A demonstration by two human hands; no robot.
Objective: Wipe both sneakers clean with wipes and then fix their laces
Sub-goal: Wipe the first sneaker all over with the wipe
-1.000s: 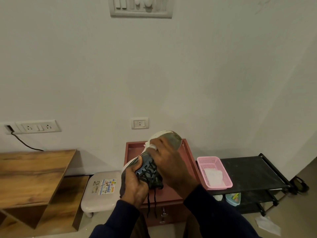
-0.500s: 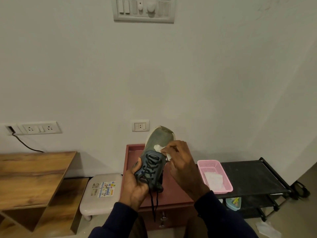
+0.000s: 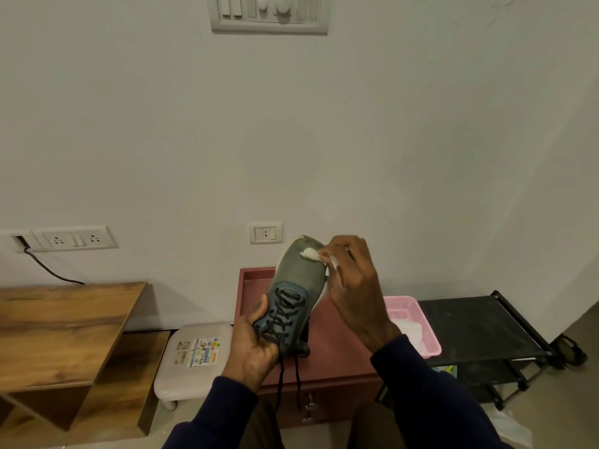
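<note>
A wooden counter (image 3: 64, 325) fills the 8 o'clock side, and a black shoe rack (image 3: 470, 322) stands at 4 o'clock. Between them, against the wall, is a red cabinet (image 3: 337, 361), with a white plastic stool (image 3: 194, 361) just beside it at 9 o'clock. A pink basket (image 3: 402, 303) holding white wipes (image 3: 408, 332) sits at the cabinet's 3 o'clock edge.

The sneaker (image 3: 299, 286) is held in the air above the cabinet, upper side toward the camera. Its long axis runs from 6 to 12 o'clock, grey toe up toward the wall, blue laced part low.

The left hand (image 3: 256, 348) is curled round the heel end, thumb along the side. The right hand (image 3: 353, 293) pinches a white wipe (image 3: 309, 253) and presses it on the toe at 1 o'clock. The dark laces (image 3: 285, 314) are threaded, and two loose ends hang toward 6 o'clock.
</note>
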